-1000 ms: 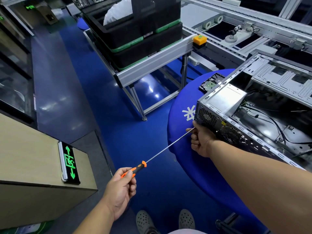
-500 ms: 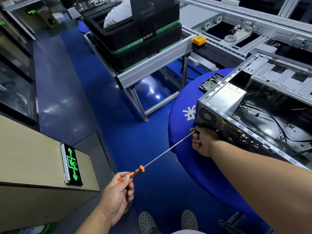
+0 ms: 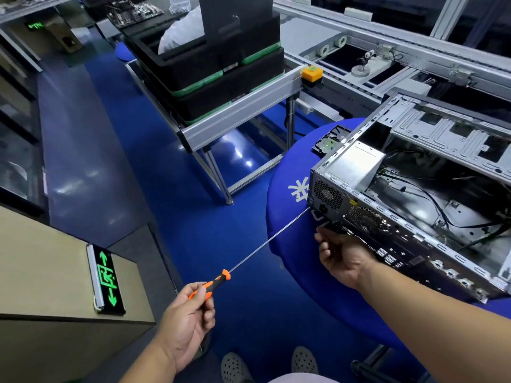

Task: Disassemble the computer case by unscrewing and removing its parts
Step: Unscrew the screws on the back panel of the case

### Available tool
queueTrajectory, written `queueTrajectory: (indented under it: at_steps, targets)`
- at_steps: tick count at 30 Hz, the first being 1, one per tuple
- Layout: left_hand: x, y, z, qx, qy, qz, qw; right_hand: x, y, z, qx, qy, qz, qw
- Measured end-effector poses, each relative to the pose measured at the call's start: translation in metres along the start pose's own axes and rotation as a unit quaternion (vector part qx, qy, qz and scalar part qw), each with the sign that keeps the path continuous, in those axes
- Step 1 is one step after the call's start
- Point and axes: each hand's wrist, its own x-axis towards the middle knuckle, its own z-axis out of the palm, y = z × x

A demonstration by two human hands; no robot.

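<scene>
An open grey computer case (image 3: 414, 172) lies on its side on a round blue table (image 3: 282, 194), its rear panel facing me. Inside sit a silver power supply (image 3: 356, 164) and loose black cables. My left hand (image 3: 185, 322) grips the orange-and-black handle of a long screwdriver (image 3: 265, 239). Its thin shaft runs up and right, and the tip meets the lower left corner of the rear panel. My right hand (image 3: 340, 258) lies below that corner, fingers loosely curled under the case's bottom edge; what they hold is hidden.
A black drive part (image 3: 327, 140) lies on the table behind the case. A metal conveyor frame (image 3: 240, 114) carries stacked black trays (image 3: 221, 78) to the left. A beige cabinet with a green exit sign (image 3: 106, 277) stands at the lower left. My shoes (image 3: 235, 366) are on the blue floor.
My right hand has dropped from the screwdriver's tip to below the case corner. The screwdriver tip now shows against the rear panel. My left hand keeps hold of the handle.
</scene>
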Motion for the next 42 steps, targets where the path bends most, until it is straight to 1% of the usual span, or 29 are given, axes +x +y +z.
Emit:
queueTrajectory:
  at_steps: [6, 12, 18, 28, 34, 42]
  targets:
    - [0.004, -0.004, 0.006, 0.006, -0.006, -0.013, 1.000, 0.001, -0.005, -0.012, -0.036, 0.016, -0.014, 0.999]
    - [0.002, -0.011, 0.013, 0.022, -0.010, -0.022, 0.999, 0.008, -0.003, -0.011, -0.181, 0.020, -0.002, 0.983]
    - [-0.005, -0.017, 0.024, 0.072, -0.006, -0.014, 0.997, 0.015, 0.002, 0.003, -0.245, 0.049, -0.012, 0.968]
    - [-0.009, -0.022, 0.025, 0.160, -0.019, 0.010, 0.987, 0.021, 0.000, 0.004, -0.257, 0.075, 0.006, 0.963]
    - [-0.006, -0.023, 0.025, 0.176, -0.027, 0.022, 0.984, 0.024, 0.001, 0.006, -0.250, 0.093, 0.003, 0.964]
    - [-0.006, -0.018, 0.028, 0.213, -0.048, 0.066, 0.974, 0.028, 0.002, 0.007, -0.233, 0.113, 0.000, 0.966]
